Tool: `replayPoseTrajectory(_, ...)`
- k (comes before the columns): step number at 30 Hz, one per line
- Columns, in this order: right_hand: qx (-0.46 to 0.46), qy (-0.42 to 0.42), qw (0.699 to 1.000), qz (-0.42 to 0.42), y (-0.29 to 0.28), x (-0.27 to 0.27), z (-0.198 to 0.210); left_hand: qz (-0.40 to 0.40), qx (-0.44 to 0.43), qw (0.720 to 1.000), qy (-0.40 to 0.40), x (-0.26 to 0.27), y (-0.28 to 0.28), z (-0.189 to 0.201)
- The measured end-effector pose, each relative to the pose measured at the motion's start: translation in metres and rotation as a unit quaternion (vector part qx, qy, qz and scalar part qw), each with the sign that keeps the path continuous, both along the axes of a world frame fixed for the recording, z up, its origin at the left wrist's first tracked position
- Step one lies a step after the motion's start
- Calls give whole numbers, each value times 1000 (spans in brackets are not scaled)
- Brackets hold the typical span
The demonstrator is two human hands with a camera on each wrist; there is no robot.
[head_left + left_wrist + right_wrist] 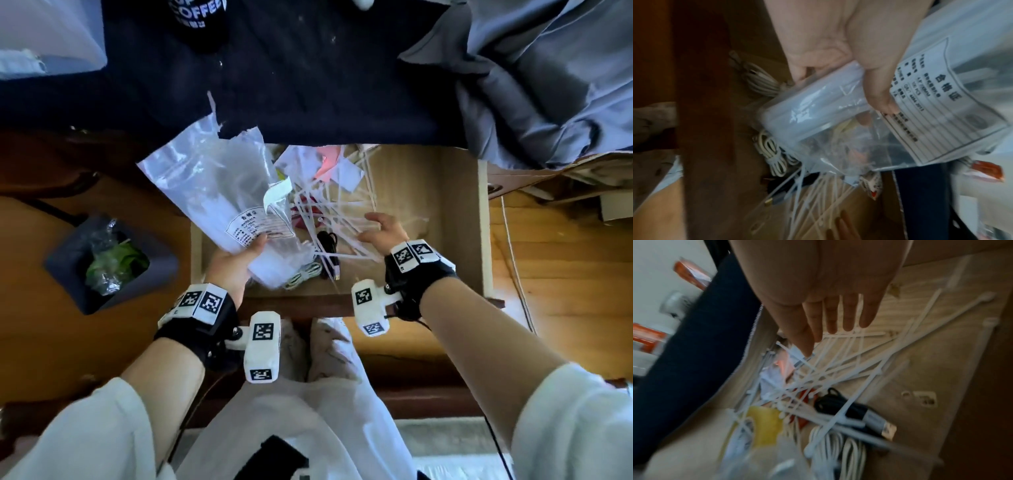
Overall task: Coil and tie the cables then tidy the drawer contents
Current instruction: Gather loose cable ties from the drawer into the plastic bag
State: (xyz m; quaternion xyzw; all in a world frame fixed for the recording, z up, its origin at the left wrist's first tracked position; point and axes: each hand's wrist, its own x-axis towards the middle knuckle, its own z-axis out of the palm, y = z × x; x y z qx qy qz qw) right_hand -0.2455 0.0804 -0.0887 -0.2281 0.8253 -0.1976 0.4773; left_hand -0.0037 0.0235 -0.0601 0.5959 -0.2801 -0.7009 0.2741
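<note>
My left hand (239, 255) grips a clear plastic bag (212, 192) with a printed label, held tilted over the left side of the open drawer (428, 222). In the left wrist view the thumb and fingers (875, 91) pinch the bag (818, 110) near its label. My right hand (378, 228) hovers with straight fingers (830, 316) over a loose pile of white zip ties (329, 205) (838, 369). A coiled black cable (327, 240) (840, 404) lies under the ties. Tied white cable coils (305, 274) (774, 155) lie at the drawer's front.
Papers and a pink slip (325, 164) fill the drawer's back. A dark cloth (308, 85) covers the tabletop above, with grey fabric (548, 85) at the right. A grey bin (109, 260) with green waste stands on the floor to the left.
</note>
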Motion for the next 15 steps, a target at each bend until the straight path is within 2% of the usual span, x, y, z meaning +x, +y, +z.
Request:
replayPoseTrajectory(4,-17,60,997,39,-41,-17,-13,1,22,999,-33,7,8,-14)
replayPoseTrajectory(7,-25,173,971,166,-86,-25,-21,-19,23,996,-82,11,5,-19)
replayPoseTrajectory(9,-8,217,949,227,-110,-30,-30,-44,9,991,-122,11,-1,-20)
replayPoseTrajectory(12,-3,225,946,233,-117,-38,-43,-44,-2,988,-147,7,-7,-15)
replayPoseTrajectory(15,8,210,941,264,-94,-42,-42,-35,-26,990,-134,-3,-12,-17)
